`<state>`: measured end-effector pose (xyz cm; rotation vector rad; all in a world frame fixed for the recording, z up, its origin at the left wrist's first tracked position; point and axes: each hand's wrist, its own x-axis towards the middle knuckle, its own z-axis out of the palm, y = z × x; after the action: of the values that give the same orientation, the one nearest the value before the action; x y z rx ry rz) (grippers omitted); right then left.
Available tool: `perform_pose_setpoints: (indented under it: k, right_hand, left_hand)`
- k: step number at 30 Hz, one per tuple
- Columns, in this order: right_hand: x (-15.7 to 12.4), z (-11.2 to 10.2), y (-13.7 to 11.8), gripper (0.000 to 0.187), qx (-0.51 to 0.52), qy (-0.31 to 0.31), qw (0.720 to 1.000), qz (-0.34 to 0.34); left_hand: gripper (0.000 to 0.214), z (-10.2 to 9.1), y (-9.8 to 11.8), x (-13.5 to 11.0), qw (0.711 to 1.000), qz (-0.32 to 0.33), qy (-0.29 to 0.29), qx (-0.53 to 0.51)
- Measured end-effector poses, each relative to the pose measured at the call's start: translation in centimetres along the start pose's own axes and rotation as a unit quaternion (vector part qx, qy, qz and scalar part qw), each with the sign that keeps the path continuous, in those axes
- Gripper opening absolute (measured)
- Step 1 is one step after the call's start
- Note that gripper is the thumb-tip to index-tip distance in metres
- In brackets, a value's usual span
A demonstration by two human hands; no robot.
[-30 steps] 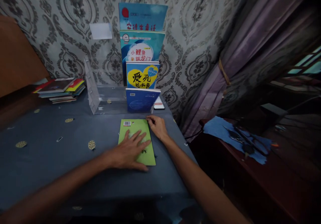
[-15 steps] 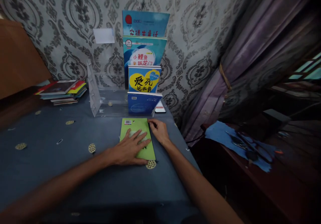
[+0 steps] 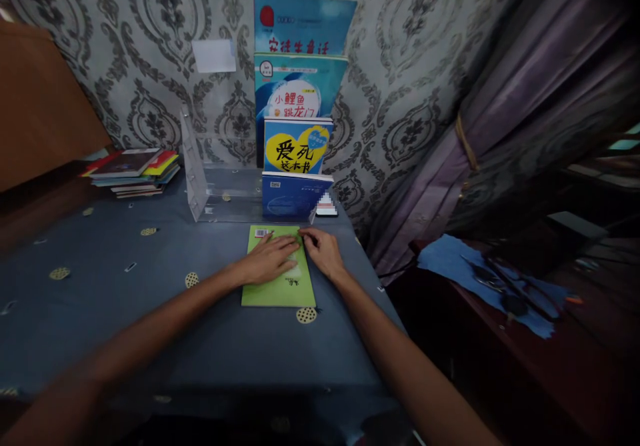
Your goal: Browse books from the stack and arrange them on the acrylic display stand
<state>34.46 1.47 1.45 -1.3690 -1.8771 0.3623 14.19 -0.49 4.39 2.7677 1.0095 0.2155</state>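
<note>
1. Grey patterned wallpaper (image 3: 400,66) fills the back, well beyond the fingers of both hands, and a purple curtain (image 3: 435,193) hangs past them on the right, pulled in with a tie.
2. Under those fingers is a table (image 3: 200,339) with a dark blue cover, dotted with little spotted yellowish prints.
3. So, the green book (image 3: 270,293): it's lying flat on the table, right under the left fingers, barcode corner poking out just past them and the bottom half sticking out on the near side.
4. Left hand (image 3: 270,259) is palm down on the cover, fingers stretched out flat with only narrow gaps, tips aimed toward the other hand. Not gripping anything.
5. Right hand (image 3: 323,249) has its fingers curled in at the book's far right corner. Pretty dim there, so I honestly can't tell if they're pinching the edge or just touching it.
6. Just beyond the fingers stands a clear rack (image 3: 196,166), with a dark blue book (image 3: 295,196) at the front and three more stepping up behind it.
7. Way left of the left fingers there's a messy book stack (image 3: 135,166); well right of the right fingers, a blue cloth (image 3: 440,253).
</note>
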Motion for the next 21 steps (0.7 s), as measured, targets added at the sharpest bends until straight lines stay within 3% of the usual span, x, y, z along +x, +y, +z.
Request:
perform_pose_setpoints:
  k: [5,14,21]
  right_hand:
    - [0.1,0.0,0.1,0.033,0.008,-0.006,1.000,0.009]
    - [0.0,0.1,-0.1,0.032,0.013,-0.007,1.000,0.013]
    - [-0.1,0.2,-0.2,0.032,-0.003,-0.008,1.000,0.004]
  left_hand:
    - [0.050,0.3,0.2,0.5,1.000,0.004,-0.001,0.006]
    - [0.044,0.6,4.1,-3.6,0.989,0.138,-0.026,-0.041]
    - [0.040,0.7,4.7,-4.0,0.989,0.142,-0.017,-0.044]
